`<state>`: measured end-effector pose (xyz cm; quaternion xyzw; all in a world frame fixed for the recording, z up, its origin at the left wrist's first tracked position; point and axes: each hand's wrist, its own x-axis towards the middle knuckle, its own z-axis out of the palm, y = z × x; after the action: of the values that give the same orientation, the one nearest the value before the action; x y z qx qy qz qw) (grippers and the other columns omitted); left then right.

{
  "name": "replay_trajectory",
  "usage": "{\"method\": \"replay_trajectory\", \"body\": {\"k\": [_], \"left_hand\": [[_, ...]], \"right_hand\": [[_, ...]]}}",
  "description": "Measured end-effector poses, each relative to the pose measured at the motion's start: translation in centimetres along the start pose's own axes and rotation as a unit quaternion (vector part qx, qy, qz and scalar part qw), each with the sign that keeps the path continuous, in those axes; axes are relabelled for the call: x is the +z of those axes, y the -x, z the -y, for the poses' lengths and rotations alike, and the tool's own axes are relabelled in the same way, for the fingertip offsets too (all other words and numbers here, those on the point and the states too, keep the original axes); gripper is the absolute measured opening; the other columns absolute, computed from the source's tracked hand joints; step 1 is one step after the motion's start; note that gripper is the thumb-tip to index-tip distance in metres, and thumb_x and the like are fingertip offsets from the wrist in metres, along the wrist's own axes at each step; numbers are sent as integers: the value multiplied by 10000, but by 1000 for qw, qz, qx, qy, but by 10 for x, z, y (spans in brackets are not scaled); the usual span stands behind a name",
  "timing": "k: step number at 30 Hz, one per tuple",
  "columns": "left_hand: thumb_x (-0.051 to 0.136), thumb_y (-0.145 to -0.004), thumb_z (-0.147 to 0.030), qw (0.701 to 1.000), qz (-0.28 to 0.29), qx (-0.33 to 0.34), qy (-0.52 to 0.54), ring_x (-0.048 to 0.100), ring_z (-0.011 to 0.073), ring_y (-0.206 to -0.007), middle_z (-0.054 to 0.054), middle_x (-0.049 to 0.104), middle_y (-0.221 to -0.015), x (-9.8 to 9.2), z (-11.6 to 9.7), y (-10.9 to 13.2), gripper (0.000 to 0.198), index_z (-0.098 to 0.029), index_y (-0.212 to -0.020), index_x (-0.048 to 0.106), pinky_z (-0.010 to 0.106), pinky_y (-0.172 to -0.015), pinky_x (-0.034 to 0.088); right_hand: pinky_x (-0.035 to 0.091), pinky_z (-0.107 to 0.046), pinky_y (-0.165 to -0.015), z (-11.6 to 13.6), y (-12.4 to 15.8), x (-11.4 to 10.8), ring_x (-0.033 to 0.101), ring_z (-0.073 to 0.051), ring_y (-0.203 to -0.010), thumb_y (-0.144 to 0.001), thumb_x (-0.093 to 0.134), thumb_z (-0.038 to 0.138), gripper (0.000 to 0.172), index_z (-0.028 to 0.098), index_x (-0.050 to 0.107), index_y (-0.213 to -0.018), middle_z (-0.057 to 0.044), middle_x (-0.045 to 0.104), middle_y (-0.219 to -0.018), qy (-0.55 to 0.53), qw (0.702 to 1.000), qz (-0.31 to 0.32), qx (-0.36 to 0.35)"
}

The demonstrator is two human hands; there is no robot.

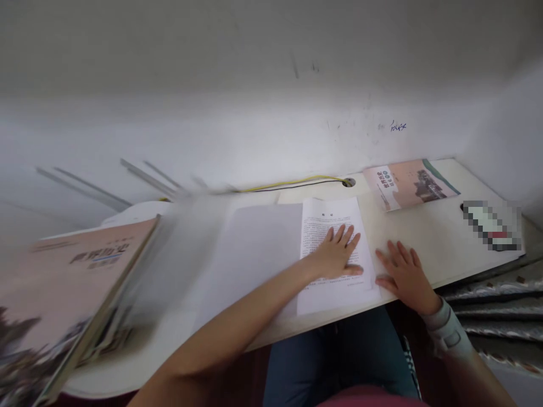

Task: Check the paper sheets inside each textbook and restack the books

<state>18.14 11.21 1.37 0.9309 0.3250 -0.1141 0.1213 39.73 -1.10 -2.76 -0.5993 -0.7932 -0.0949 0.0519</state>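
An open book (263, 237) lies on the white desk, its right-hand page (314, 299) printed with lines of text and its left side plain grey. My left hand (337, 254) rests flat on the printed page with the fingers spread. Just right of the book, my right hand (403, 274) lies on the desk near its front edge, fingers stretched out and nothing in them. A pale band is around the right wrist.
Blurred at left is a stack of books, topped by a pink one (85, 282). A pink textbook (413, 183) lies at the back right beside a cable hole (348, 182) with a yellow cable (292, 182). A pixelated object (492, 226) is at far right.
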Motion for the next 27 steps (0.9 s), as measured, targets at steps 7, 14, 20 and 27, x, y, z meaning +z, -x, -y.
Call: {"method": "replay_trajectory", "body": {"k": [7, 14, 20, 27], "left_hand": [[204, -751, -807, 1000, -24, -7, 17, -69, 352, -1405, 179, -25, -1532, 8, -15, -8, 1042, -78, -1478, 46, 523, -1109, -11], [210, -753, -802, 998, -51, 22, 33, -48, 311, -1414, 197, -3, -1530, 16, -22, -17, 1076, -28, -1464, -18, 463, -1127, -1], [232, -804, -746, 996, -61, 37, 61, 10, 269, -1422, 215, -13, -1523, 1, -27, -14, 1028, -1, -1452, -54, 413, -1134, 71], [196, -806, -753, 987, -97, -128, 13, -7, 354, -1411, 134, 148, -1528, 14, -13, 57, 912, -121, -1463, 218, 613, -1084, -14]], "right_hand": [[247, -554, -1035, -9, -6, 7, 302, -359, -1336, -880, 375, 583, 672, 170, 368, -1411, -200, 330, -1463, 0, 1000, -3, -19], [256, -555, -1030, -8, -7, 6, 314, -360, -1329, -891, 358, 570, 654, 154, 393, -1395, -202, 353, -1450, 2, 1000, -3, -17], [255, -549, -1036, -10, -6, 7, 313, -347, -1333, -903, 359, 538, 625, 153, 394, -1394, -195, 344, -1457, -1, 1000, -3, -10], [257, -555, -1033, -11, -6, 7, 309, -348, -1337, -909, 374, 510, 585, 192, 389, -1400, -182, 323, -1471, 9, 1000, 12, -17]]}}
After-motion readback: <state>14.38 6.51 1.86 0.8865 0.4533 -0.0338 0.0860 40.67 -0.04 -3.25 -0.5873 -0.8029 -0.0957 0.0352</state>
